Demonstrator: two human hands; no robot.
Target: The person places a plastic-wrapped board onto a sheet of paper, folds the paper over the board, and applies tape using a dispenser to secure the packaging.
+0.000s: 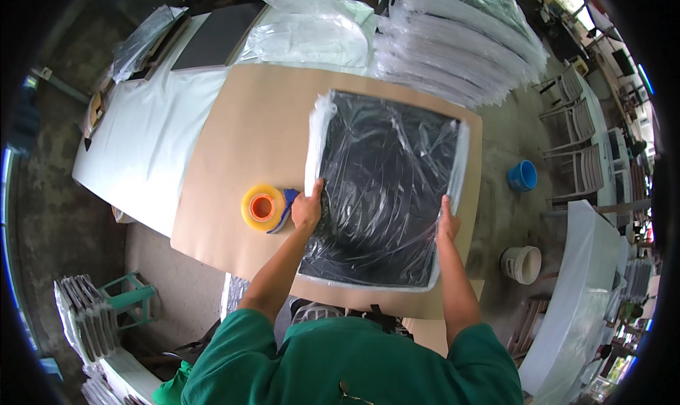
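Observation:
A flat black rectangular panel (pixel 386 192), wrapped in clear plastic with whitish padded-looking edges, is held between my two hands over a brown cardboard sheet (pixel 241 128). My left hand (pixel 307 208) grips its left edge, thumb on top. On the opposite edge, my right hand (pixel 448 224) closes around the side with the thumb up along it. The fingers beneath the panel are hidden. Just left of my left hand, a roll of yellowish tape (pixel 261 208) with an orange core sits in a blue dispenser (pixel 285 210) on the cardboard.
Plastic-wrapped stacks (pixel 453 43) and a dark panel (pixel 218 36) lie beyond the cardboard. White sheeting (pixel 156 128) covers the table at left. A blue bucket (pixel 522 176) and a white bucket (pixel 520 265) stand on the floor at right; a green stool (pixel 131 300) is at lower left.

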